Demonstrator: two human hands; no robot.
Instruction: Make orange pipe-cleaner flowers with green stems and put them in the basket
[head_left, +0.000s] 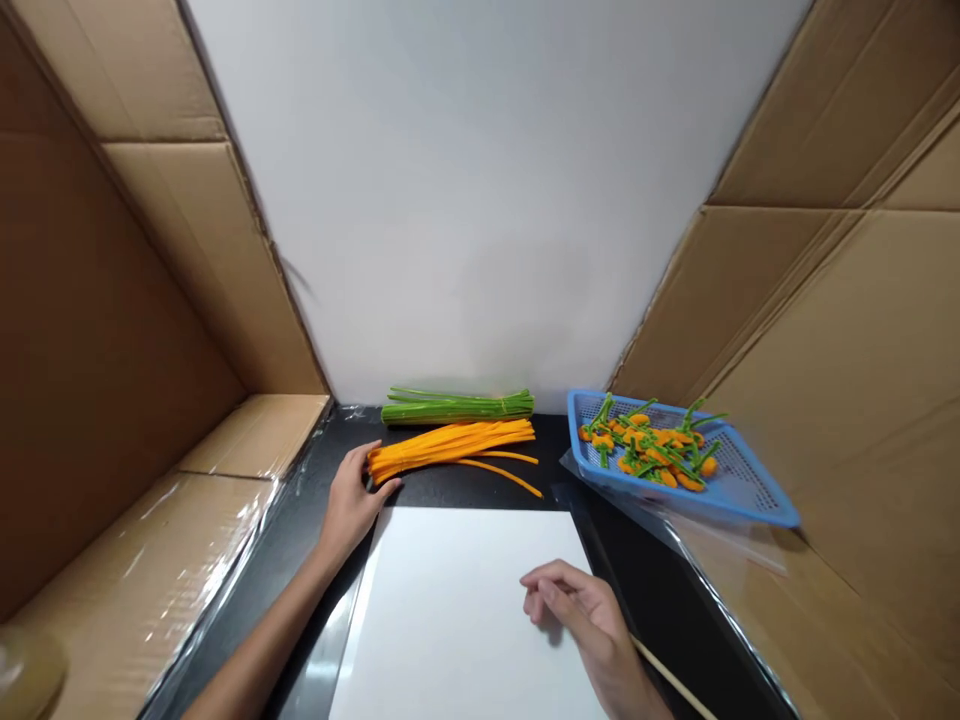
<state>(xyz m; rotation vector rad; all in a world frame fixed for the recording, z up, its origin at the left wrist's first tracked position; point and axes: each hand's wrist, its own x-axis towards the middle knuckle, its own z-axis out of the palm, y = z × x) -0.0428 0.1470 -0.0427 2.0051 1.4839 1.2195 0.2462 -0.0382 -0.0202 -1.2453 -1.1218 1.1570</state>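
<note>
My left hand (358, 500) is at the left end of a bundle of orange fuzzy stems (450, 447), its thumb and fingers apart around the bundle's end. Two orange stems lie a little loose at the right. Behind them lies a bundle of green stems (457, 407). Over the right side of a white sheet (465, 610) is my right hand (574, 605), its fingers curled in; whether anything is between them cannot be made out. A thin pale stick (675, 678) shows beside my right wrist.
A blue basket (757, 490) with several small orange and green pieces stands at the back right, on clear plastic. Cardboard walls (847, 330) rise on both sides, with a white panel (480, 200) behind the black table (555, 445).
</note>
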